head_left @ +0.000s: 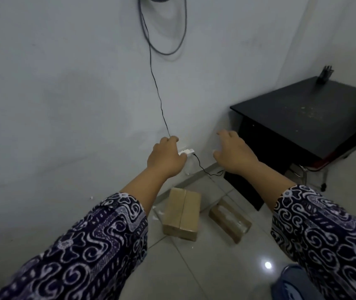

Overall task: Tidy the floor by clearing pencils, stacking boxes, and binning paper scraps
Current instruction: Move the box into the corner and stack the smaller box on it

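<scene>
We hold both arms out ahead of us at about waist height, and the boxes lie below and between them on the tiled floor, close to the foot of the wall. The larger box (181, 215) sits nearer our left hand (166, 158), its long axis running away from us toward the wall, a taped seam along its top. The smaller box (230, 220) lies just beside it to the right, apart from it, its long axis slanting from upper left to lower right, nearer our right hand (234, 153). Both hands are well above the boxes, so reaching either means going down and back toward us.

Our left fingers (171, 139) are curled loosely and hold nothing that we can make out; a thin cable (157, 92) hangs down the wall just behind them, and whether they touch it we cannot tell. Our right fingers (224, 134) are spread wide and empty.

A few white paper scraps (158, 213) lie beside the larger box on its left. No pencils show on the floor. The black counter (302, 109) stands to the right.
</scene>
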